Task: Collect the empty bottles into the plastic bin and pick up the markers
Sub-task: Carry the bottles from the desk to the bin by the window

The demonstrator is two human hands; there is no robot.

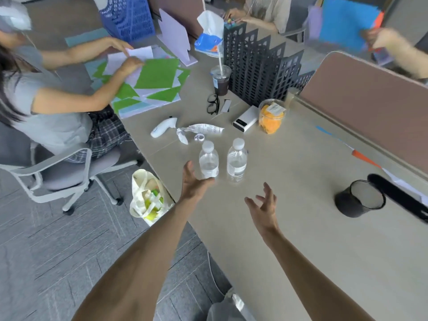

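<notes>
Clear left bottle (209, 162), right bottle (236, 163), white caps (238, 142), seemingly empty

One clear white-capped plastic bottle (209, 163) stands upright on the beige tabletop (289, 228), a second clear white-capped bottle (236, 163) upright just beside it; the blue perforated plastic bin (129, 17) sits well apart, far back

Clear bottles (209, 162) with white caps, black mesh cup (359, 198), green papers (157, 74).
</notes>
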